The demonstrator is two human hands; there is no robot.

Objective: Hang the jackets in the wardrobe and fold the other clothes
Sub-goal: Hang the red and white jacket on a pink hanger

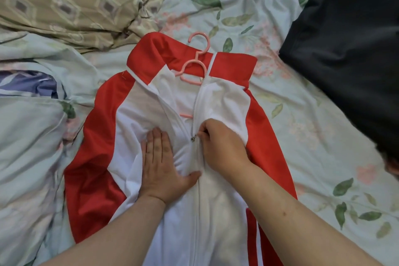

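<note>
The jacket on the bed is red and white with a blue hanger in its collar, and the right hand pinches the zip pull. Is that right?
Not quite. The hanger is pink, not blue, as the head view shows. The rest stands: the red and white jacket lies on the bed, the hanger sits in its collar, and the right hand pinches the zip pull.

jacket (151, 179) on bed (302, 136), hanger (194, 65) inside collar

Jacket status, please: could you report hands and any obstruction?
Left hand flat on jacket. Right hand pinching zipper pull, half zipped. Pink hanger inside collar. Black garment clear, far right.
</note>
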